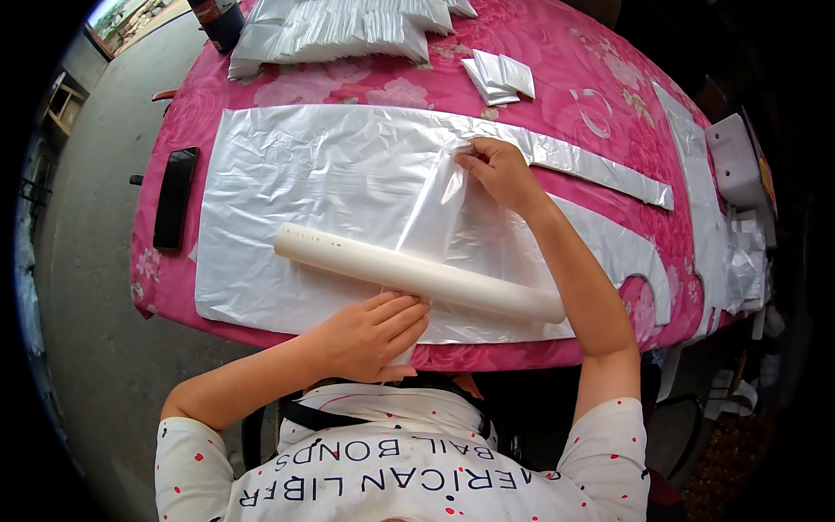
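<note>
Thin, shiny white plastic sheets [287, 165] lie spread in a layer before me, with a long strap and a curved cutout at their right end. Across them, slanting down to the right, rests a white tube [417, 274]. My right hand [500, 170] pinches the upper end of a narrow folded fold of film [432, 204] beyond the tube. That fold runs down towards the tube and passes out of sight at it. Close to the table's front edge, my left hand [374, 335] lies flat with fingers stretched out, on the film just below the tube.
A black phone [177, 198] lies at the left of the pink flowered tablecloth [600, 70]. Many folded white packets [348, 30] are piled at the far side, beside a dark container [219, 22]. Several more packets [497, 76] lie nearer. A white holder [739, 161] stands at right.
</note>
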Tool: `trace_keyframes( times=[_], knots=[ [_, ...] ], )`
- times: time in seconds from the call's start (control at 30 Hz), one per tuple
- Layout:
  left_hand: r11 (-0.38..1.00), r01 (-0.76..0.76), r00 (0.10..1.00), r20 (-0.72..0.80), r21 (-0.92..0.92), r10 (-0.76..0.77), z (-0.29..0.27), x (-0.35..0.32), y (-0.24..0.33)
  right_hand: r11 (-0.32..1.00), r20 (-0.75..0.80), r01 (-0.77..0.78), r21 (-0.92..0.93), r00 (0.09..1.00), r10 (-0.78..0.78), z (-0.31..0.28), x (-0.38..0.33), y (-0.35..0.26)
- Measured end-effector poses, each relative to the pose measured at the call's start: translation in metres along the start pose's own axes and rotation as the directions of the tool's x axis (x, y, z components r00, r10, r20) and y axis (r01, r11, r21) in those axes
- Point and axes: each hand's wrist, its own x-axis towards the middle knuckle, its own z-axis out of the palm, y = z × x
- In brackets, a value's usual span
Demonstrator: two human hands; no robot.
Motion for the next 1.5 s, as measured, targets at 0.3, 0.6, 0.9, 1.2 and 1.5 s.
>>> trace_keyframes(
  times=[0.3, 0.6, 0.9, 1.2, 1.5],
  knots=[
    [0.980, 0.070, 0.979, 0.176, 0.186, -0.103, 0.031, -0.021, 0.016, 0.948, -0.284, 0.120, -0.295, 0.936, -0.207, 0.021, -0.035, -0.031],
    [0.957, 0.113, 0.963, 0.207, 0.266, -0.172, 0.036, -0.020, 0.032, 0.890, 0.060, 0.238, -0.390, 0.970, -0.234, 0.053, -0.141, -0.055],
    [0.926, -0.136, 0.966, 0.253, 0.352, 0.045, 0.032, -0.027, 0.016, 0.832, -0.357, -0.028, -0.554, 0.911, -0.207, -0.038, -0.135, 0.005],
    [0.892, -0.087, 0.974, 0.225, 0.443, -0.016, 0.051, -0.025, 0.034, 0.794, 0.095, 0.372, -0.480, 0.922, -0.375, 0.051, -0.165, -0.052],
    [0.880, -0.061, 0.980, 0.194, 0.471, -0.035, 0.057, -0.029, 0.038, 0.759, -0.117, 0.339, -0.556, 0.872, -0.475, 0.031, -0.041, -0.017]
  ],
)
